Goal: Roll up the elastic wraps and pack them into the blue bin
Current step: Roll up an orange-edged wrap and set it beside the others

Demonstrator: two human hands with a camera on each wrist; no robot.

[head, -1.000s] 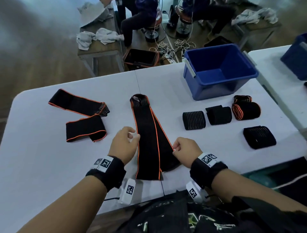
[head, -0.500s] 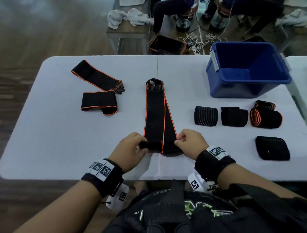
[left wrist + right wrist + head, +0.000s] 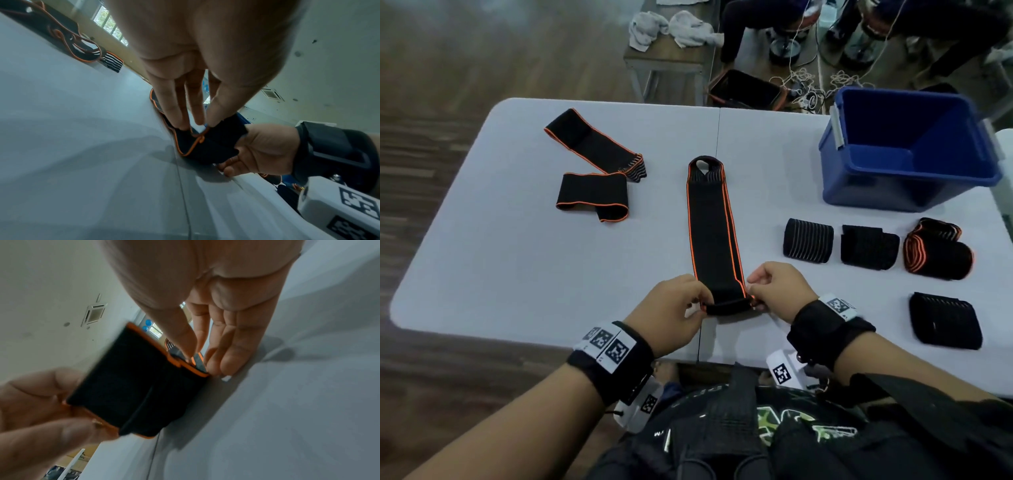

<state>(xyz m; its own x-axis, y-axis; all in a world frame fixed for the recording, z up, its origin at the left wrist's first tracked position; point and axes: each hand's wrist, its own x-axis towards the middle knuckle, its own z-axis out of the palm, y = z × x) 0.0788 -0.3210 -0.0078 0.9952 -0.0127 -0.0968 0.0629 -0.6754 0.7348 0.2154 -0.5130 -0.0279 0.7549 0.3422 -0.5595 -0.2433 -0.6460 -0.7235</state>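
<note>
A long black elastic wrap with orange edges (image 3: 712,233) lies lengthwise on the white table (image 3: 517,260), its near end turned over into a small roll (image 3: 727,306). My left hand (image 3: 674,308) pinches the roll's left end (image 3: 185,144) and my right hand (image 3: 774,291) pinches its right end (image 3: 185,363). The blue bin (image 3: 907,147) stands at the far right with nothing visible inside. Another unrolled black and orange wrap (image 3: 592,171) lies folded at the far left.
Several rolled wraps sit right of my hands: a striped one (image 3: 808,240), a black one (image 3: 869,246), an orange-edged one (image 3: 938,251) and a black one nearer (image 3: 945,320). Beyond the table are a bench with towels (image 3: 674,31) and seated people.
My hands have folded the wrap's near end over and begun rolling it away from me. My head has tilted down, so the table sits squarer in view.
</note>
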